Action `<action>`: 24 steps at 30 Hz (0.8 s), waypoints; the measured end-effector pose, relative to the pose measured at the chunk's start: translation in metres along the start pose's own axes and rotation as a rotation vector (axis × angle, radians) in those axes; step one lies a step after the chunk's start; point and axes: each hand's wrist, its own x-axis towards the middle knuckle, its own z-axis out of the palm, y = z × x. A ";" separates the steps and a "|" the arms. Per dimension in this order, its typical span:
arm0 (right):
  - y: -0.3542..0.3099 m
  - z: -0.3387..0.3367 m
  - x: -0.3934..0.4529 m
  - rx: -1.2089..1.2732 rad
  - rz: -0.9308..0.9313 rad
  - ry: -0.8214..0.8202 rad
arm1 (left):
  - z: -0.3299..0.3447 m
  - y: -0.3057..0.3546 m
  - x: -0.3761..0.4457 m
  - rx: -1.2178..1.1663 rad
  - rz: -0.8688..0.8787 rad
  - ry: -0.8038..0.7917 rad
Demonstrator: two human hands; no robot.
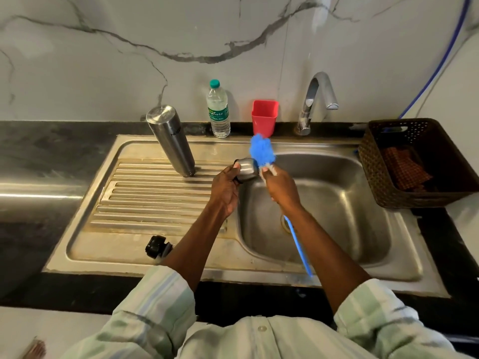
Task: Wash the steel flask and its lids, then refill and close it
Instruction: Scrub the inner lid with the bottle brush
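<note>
A steel sink (337, 274) sat in a black counter (39, 151) against a marble wall (103, 60). Over the basin, the left hand (225, 189) gripped a steel cup lid (248, 169); the right hand (281, 189) gripped a blue bottle brush (261, 151).

Marble wall (103, 60) (grey-veined), black counter (39, 141).

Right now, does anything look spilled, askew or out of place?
Nothing spilled. The flask stands upside down on the drainboard, apparently draining. The black lid lies tipped near the sink's front edge, where an elbow could knock it.
</note>
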 end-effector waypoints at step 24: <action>-0.007 0.019 -0.024 0.026 -0.035 -0.136 | -0.015 0.016 -0.003 -0.040 -0.020 0.143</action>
